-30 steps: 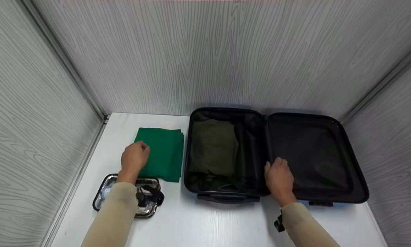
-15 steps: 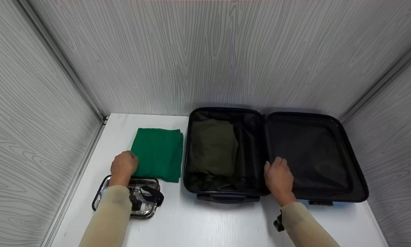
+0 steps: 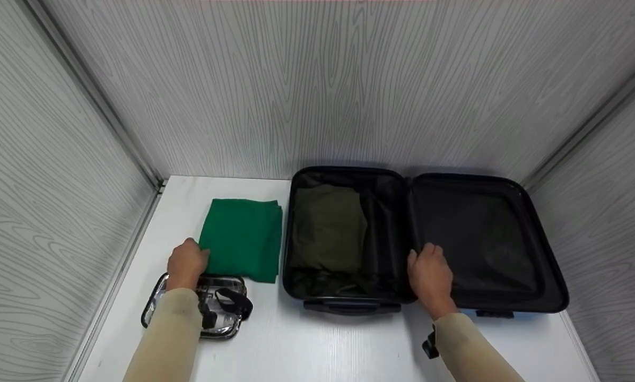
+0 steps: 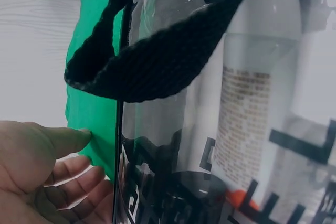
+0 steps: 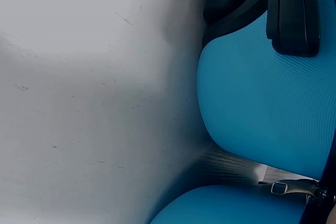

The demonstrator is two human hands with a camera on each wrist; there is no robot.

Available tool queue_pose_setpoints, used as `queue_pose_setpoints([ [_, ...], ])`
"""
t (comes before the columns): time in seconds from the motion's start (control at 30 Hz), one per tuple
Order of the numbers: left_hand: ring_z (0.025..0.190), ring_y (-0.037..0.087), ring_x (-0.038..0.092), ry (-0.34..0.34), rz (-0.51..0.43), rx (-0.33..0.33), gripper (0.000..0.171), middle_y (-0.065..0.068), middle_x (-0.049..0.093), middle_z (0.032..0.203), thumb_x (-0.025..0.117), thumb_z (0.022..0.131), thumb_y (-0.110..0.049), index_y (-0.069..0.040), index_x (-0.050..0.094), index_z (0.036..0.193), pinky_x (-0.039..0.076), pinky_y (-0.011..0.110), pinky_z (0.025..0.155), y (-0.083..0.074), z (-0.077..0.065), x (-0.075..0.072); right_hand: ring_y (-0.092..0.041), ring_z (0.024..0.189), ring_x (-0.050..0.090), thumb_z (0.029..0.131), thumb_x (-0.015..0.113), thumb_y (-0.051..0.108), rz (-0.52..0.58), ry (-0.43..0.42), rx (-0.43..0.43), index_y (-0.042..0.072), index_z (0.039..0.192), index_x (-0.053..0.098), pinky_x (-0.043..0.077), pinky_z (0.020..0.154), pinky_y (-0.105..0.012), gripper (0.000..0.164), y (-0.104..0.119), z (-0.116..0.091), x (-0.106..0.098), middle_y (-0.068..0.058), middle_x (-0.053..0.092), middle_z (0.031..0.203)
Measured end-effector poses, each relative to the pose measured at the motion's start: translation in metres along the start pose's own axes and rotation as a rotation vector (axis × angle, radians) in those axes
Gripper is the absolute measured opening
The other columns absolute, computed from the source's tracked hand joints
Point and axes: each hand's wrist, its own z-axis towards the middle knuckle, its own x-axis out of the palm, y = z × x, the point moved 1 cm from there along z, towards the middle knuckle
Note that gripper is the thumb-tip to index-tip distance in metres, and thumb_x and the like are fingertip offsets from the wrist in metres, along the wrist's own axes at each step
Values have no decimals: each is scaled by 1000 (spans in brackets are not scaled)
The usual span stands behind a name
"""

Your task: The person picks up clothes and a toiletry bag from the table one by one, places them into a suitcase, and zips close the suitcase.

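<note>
A folded green cloth [image 3: 241, 239] lies on the white table left of an open suitcase [image 3: 348, 306], which is black inside and blue outside. My left hand [image 3: 185, 261] is at the cloth's left edge. In the left wrist view its thumb [image 4: 73, 139] touches the cloth, with the fingers loosely bent below and a gap between them. A clear toiletry bag [image 3: 223, 321] with black trim and strap lies under my left forearm. My right hand [image 3: 431, 276] grips the suitcase's inner rim near the hinge, its thumb and fingers on either side; the right wrist view barely shows it.
Folded dark olive clothing [image 3: 328, 228] fills the left part of the suitcase's left half. A dark lining panel [image 3: 479, 239] covers the right half. Patterned grey walls [image 3: 344, 79] stand behind and on both sides. The toiletry bag holds a white-capped bottle [image 4: 257, 87].
My left hand has moved from above the green cloth leftward and toward me, down to its left edge. The right hand stays where it was on the suitcase.
</note>
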Motion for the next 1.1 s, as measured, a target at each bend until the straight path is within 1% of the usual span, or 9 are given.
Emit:
queue_pose_setpoints([
  [0.1,114,58,63,28,-3,-21,48,45,61,124,55,108,-20,23,53,130,53,65,94,0,0,-1,-35,54,56,103,67,18,4,7,-3,-11,95,59,52,47,-50,31,0,-1,0,-24,56,80],
  [0.3,106,52,66,61,-32,-47,47,39,65,115,55,109,-24,21,57,125,55,59,88,2,2,0,-37,57,57,105,65,19,21,47,24,-12,99,58,53,49,-52,32,-1,-1,-1,-25,56,82],
  [0.53,102,49,67,41,-30,-14,43,39,66,113,51,109,-20,20,60,122,55,56,84,-1,8,-2,-36,55,57,104,66,18,-1,20,4,-12,97,59,53,48,-51,32,0,-1,-1,-25,56,80],
  [0.63,106,49,66,50,-29,6,43,39,65,117,46,109,-18,20,59,125,55,57,88,-6,9,-5,-37,56,57,104,67,18,0,28,14,-12,96,59,53,49,-51,32,0,-1,-2,-24,56,80],
  [0.7,112,51,63,75,-45,5,46,40,62,125,44,110,-18,20,56,132,53,58,94,-10,11,-8,-37,57,57,104,66,18,2,38,23,-11,95,59,53,49,-51,31,0,-1,-2,-24,56,80],
  [0.77,119,52,60,105,-82,-8,50,41,58,133,43,110,-20,20,50,139,52,59,98,-15,13,-12,-38,57,58,104,66,18,2,41,28,-11,95,59,54,50,-52,31,0,0,-3,-24,56,80],
  [0.9,129,51,56,159,-195,-38,55,39,49,148,47,111,-24,16,43,149,52,57,101,-27,17,-18,-38,57,58,103,68,17,3,31,29,-11,95,59,54,50,-53,31,-1,0,-3,-24,56,80],
  [1.0,134,47,53,189,-308,-52,59,37,43,155,49,111,-24,12,36,156,52,56,101,-34,18,-22,-39,58,59,103,68,17,10,28,33,-12,97,59,54,51,-53,31,-1,0,-3,-25,57,81],
  [1.1,137,45,50,253,-408,-84,65,36,36,158,45,110,-24,11,25,161,52,55,103,-36,18,-25,-40,60,60,104,66,18,21,49,48,-12,98,59,55,53,-54,32,-1,0,-3,-25,57,83],
])
